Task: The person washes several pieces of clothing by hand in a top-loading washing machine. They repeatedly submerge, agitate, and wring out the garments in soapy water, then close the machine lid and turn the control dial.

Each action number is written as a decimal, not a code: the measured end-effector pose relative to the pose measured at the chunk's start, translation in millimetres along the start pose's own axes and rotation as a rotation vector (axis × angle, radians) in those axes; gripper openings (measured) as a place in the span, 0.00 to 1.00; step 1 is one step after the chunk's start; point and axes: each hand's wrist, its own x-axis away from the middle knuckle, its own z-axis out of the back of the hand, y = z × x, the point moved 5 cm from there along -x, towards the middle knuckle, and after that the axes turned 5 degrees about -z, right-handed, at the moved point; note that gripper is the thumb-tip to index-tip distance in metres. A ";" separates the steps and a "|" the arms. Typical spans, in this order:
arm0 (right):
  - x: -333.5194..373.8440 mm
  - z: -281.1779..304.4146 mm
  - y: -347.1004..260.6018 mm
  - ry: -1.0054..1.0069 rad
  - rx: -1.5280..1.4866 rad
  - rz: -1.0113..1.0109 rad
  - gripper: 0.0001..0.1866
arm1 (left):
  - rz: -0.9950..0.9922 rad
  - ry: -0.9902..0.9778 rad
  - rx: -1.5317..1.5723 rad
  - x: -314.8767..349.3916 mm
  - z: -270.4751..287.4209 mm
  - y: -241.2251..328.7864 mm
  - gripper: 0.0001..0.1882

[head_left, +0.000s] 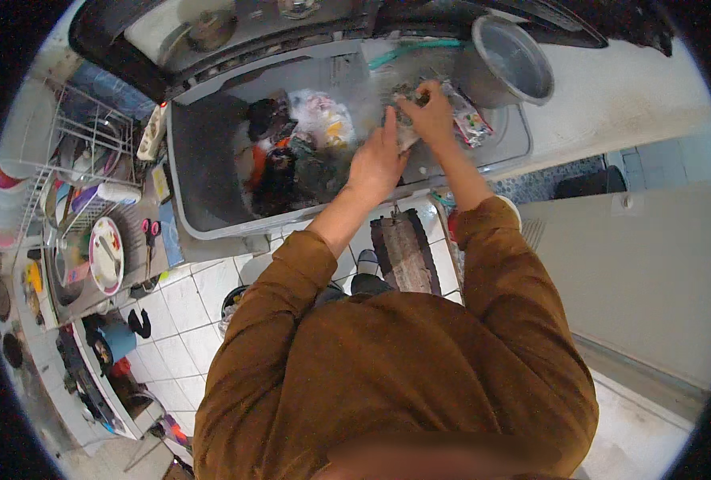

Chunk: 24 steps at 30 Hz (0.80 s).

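Note:
Both my hands meet over the right part of a wide grey tub (186, 192). My left hand (375, 166) has its index finger stretched upward, while its other fingers close around a small pale, greyish thing (404, 134) too blurred to name. My right hand (433, 120) is bent over the same spot, its fingers curled and pinched together on something I cannot make out. Just right of it lies a shiny silver packet (472, 128) with red and coloured print. Left of my hands, a heap of dark and coloured clothes (279, 164) sits in the tub beside a white patterned cloth (322, 118).
A grey bucket (515, 64) stands at the tub's far right corner, near a green hose (411, 53). To the left are a wire dish rack (91, 128), a plate (107, 256) and pink-handled scissors (151, 230). Below me lies a dark-edged mat (407, 252) on white tiles.

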 end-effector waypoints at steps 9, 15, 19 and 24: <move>-25.6 -36.1 20.7 0.020 0.186 0.176 0.20 | 0.081 -0.103 0.038 -5.7 -9.5 -8.0 0.36; -49.2 -40.7 60.0 -0.335 -0.028 -0.085 0.29 | 0.123 0.123 0.189 -11.6 -25.5 -22.6 0.40; -16.8 -28.4 -14.3 -0.114 0.220 0.112 0.25 | 0.252 -0.020 0.393 -3.2 -24.1 -35.0 0.38; -41.8 -54.0 7.0 0.013 0.363 0.150 0.24 | 0.166 -0.060 0.191 -17.5 -28.8 -28.3 0.38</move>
